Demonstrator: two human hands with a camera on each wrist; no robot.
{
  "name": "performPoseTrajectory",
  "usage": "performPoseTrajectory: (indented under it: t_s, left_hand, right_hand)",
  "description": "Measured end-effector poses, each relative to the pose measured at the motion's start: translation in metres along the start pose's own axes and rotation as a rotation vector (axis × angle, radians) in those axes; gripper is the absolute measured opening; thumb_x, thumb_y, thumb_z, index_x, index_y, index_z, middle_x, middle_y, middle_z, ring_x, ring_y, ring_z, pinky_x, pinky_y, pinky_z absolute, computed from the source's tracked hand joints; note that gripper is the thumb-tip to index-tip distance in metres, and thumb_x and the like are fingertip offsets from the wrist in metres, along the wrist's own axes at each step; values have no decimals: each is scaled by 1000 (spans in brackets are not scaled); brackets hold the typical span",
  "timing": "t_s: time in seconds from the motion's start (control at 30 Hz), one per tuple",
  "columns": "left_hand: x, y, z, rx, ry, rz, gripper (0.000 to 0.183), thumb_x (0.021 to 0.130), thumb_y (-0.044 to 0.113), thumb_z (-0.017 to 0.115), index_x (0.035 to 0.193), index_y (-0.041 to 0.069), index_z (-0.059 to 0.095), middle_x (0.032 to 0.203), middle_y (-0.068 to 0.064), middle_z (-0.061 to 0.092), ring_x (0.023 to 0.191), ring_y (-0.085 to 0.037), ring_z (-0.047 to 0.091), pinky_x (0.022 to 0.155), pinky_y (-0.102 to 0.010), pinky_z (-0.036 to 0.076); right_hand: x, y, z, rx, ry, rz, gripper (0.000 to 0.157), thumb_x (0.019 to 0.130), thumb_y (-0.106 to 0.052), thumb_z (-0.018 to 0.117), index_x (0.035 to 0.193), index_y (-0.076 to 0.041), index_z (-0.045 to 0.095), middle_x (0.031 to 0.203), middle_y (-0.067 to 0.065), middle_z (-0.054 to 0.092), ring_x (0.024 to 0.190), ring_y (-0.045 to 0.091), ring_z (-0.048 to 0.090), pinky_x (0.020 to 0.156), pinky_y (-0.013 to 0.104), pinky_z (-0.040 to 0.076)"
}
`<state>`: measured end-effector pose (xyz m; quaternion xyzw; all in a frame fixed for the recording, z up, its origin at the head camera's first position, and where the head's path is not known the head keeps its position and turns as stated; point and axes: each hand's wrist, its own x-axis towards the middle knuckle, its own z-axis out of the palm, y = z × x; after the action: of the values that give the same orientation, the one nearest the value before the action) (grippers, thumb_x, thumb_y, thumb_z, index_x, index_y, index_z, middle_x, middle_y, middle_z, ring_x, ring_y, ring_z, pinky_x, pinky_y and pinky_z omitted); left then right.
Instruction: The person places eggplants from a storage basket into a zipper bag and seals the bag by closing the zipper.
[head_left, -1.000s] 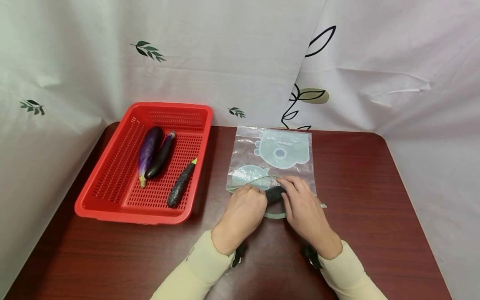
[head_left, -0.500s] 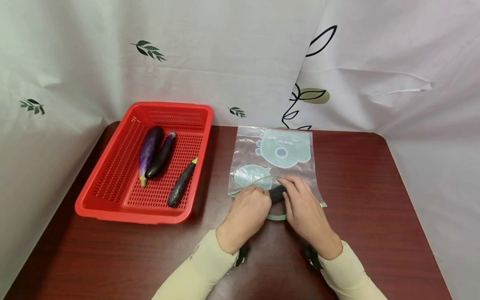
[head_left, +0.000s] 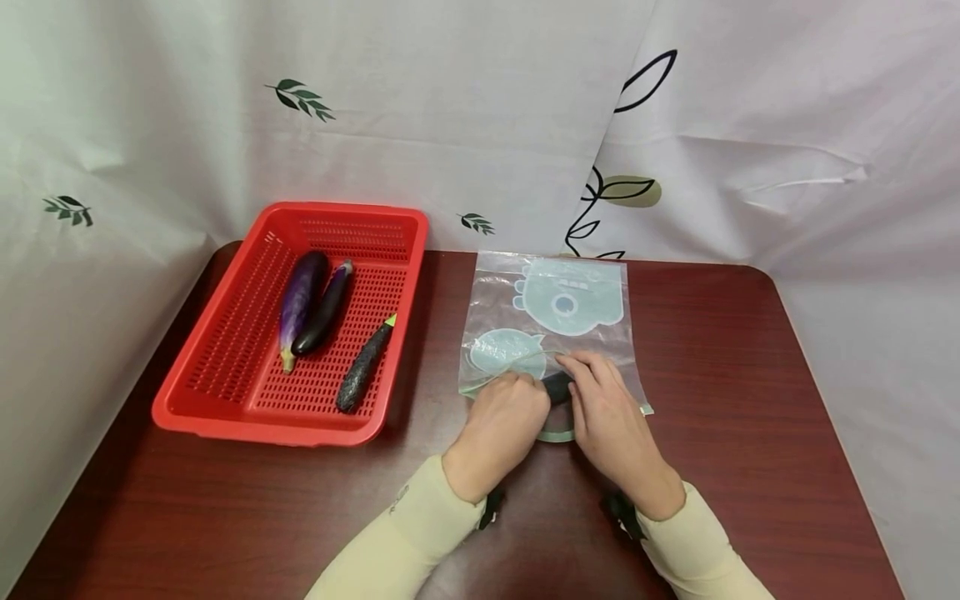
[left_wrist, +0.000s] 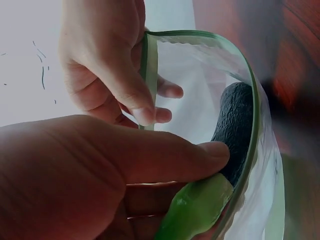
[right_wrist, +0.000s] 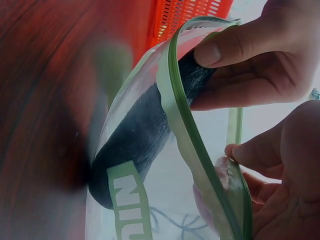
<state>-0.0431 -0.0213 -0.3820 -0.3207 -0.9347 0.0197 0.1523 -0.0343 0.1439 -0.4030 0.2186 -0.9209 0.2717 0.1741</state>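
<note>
In the head view my left hand [head_left: 501, 427] holds a dark, wrinkled, long vegetable [head_left: 557, 387] partway inside a clear zip bag [head_left: 491, 292]. Its light green stem end [left_wrist: 200, 200] lies in the left fingers, with the thumb [left_wrist: 190, 159] along its side. The dark end [right_wrist: 107, 187] points down into the bag, near the printed panel. My right hand [head_left: 609, 421] pinches the green zip rim [right_wrist: 235, 175] between thumb and fingers. The mouth of the bag gapes around the vegetable.
Left of the bag stands a red perforated basket [head_left: 408, 333]. Inside lie a purple eggplant [head_left: 303, 296], a darker eggplant [head_left: 324, 312] and another dark wrinkled vegetable [head_left: 363, 371] with a green tip. A white printed curtain [head_left: 420, 125] rises behind the table [head_left: 712, 350].
My left hand has shifted slightly to the right, toward the right hand, and less of the dark vegetable shows between the hands. The right hand keeps its place on the bag rim.
</note>
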Motion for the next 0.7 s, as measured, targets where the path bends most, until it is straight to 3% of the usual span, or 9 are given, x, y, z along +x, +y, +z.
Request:
performPoseTrajectory:
  t_s: [0.7]
  left_hand:
    - [7,7,7,-82,-25,-69,11,88,6,69,79,12,72,70,0,65,59,-15,64,48,-27,51]
  right_hand:
    - [1,0,1,14,19,-8,37,91,11,57,128,4,60,123,17,57,113,33,54,93,47,48]
